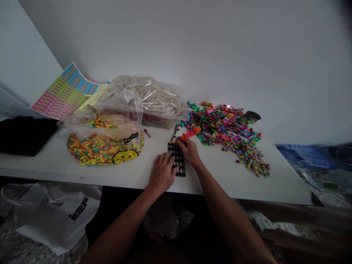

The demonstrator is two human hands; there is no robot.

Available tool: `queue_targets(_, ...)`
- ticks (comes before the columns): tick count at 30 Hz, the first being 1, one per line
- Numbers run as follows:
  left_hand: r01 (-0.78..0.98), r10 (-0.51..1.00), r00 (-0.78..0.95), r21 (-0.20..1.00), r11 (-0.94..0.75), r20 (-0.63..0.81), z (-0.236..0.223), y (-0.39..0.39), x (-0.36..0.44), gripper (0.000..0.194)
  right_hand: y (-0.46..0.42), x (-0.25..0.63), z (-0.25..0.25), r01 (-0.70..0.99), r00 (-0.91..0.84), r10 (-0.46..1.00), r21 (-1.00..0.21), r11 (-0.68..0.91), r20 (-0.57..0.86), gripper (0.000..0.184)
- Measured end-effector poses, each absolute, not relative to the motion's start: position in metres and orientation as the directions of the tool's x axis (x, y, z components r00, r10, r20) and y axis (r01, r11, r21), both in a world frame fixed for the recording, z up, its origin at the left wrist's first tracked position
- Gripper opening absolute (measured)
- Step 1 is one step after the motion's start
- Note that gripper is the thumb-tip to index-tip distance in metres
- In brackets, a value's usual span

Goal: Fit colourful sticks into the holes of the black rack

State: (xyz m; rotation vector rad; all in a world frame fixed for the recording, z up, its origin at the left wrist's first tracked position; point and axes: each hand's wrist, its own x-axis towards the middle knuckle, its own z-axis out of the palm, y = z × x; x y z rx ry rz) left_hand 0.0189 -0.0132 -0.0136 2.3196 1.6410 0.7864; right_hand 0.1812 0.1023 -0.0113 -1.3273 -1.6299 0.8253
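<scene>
On the white table in front of me lies a black perforated tray (180, 161) with rows of holes. My left hand (162, 170) holds its left side, fingers and thumb pressed onto it. At the tray's far end, my right hand (189, 151) has its fingers pinched together. An orange and pink toy skateboard (192, 132) sticks out beyond those fingertips; the exact grip is partly hidden. A small greenish toy with red wheels (174, 132) stands tilted just past the tray's far left corner.
To the right spreads a pile of colourful plastic toys (220, 123), with small capped tubes (253, 159) in front. A dark cup (252, 116) lies behind. Leftward are a bag of coloured candies (90, 150), a bin of clear tubes (159, 97) and a sticker sheet (64, 93).
</scene>
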Motion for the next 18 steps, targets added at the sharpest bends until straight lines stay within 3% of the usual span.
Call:
queue_targets(7,0.818,0.916,0.246,0.438,-0.371,0.316,-0.015,-0.013,0.019,0.039,0.105,0.181,-0.009,0.510,-0.108,0.965,-0.820,0.260,0.238,0.035)
queue_targets(18,0.804,0.916,0.245,0.462,-0.375,0.318,-0.015,-0.013,0.019,0.039,0.110,0.177,0.007,0.676,-0.287,0.916,-0.617,0.402,0.282,0.025)
